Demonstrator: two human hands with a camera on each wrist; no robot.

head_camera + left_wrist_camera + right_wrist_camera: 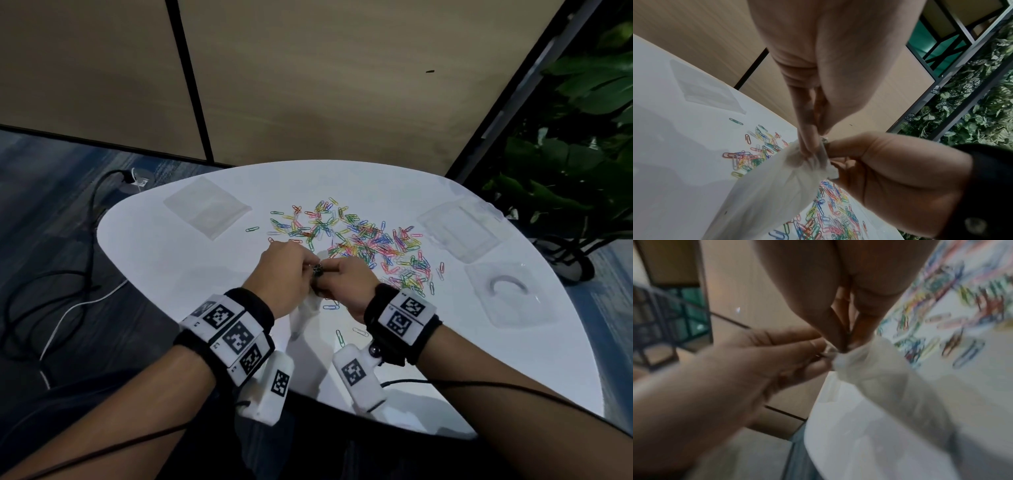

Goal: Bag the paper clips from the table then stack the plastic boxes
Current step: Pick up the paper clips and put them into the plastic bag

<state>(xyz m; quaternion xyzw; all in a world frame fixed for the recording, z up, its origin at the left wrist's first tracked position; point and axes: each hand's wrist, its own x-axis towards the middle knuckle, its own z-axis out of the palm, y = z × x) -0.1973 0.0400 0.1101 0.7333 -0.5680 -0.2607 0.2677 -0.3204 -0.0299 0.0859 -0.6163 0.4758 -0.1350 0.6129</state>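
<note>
A heap of coloured paper clips (359, 240) lies spread over the middle of the white table (191, 274). In front of it my left hand (298, 274) and right hand (339, 277) meet, and each pinches the top edge of a clear plastic bag (305, 315) that hangs down between them. In the left wrist view my left fingertips (807, 142) nip the bunched bag (766, 194) beside the right hand (879, 170). The blurred right wrist view shows the bag (879, 402) under my right fingertips (846, 339). Two clear plastic boxes (462, 229) (507, 294) lie at the right.
A flat stack of spare clear bags (205, 207) lies at the table's back left. A few stray clips (339, 337) sit near the front edge. Cables (68, 291) run over the floor at the left, and a leafy plant (565, 171) stands at the right.
</note>
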